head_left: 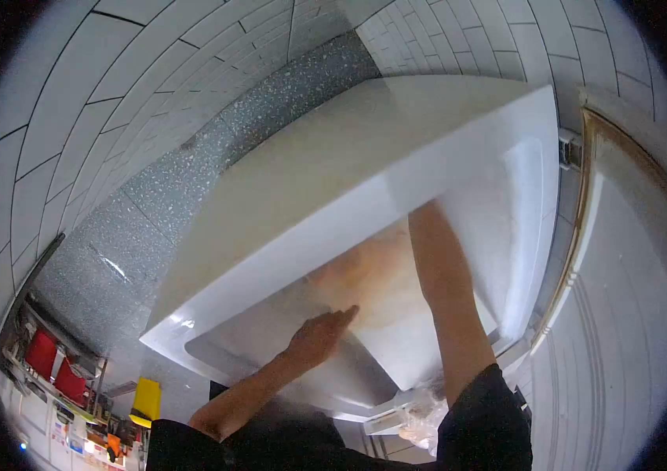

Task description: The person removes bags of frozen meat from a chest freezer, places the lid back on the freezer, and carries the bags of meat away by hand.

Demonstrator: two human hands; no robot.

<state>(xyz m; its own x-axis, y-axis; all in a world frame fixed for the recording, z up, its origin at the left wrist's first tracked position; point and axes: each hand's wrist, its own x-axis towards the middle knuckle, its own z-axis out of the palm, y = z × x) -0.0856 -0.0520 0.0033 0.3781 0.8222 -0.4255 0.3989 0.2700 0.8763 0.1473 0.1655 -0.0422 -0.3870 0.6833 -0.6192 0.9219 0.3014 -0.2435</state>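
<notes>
A white chest freezer (333,204) stands with its top open, its inside blurred by pale mist. My left hand (322,337) hovers over the near left part of the opening, index finger stretched out and nothing visible in it. My right arm (443,275) reaches down into the freezer, and the hand at its end is hidden behind the far wall's rim. Between the two lies a hazy orange-brown thing (361,271), too blurred to name. A clear plastic bag (424,420) with pale contents is at the near edge, beside my right sleeve.
The raised white lid (624,275) stands at the right, on a hinge (570,149). White tiled walls (153,78) rise behind and left of the freezer. Speckled grey floor (161,188) runs along its far side. A yellow object (145,400) and red items (55,369) are at lower left.
</notes>
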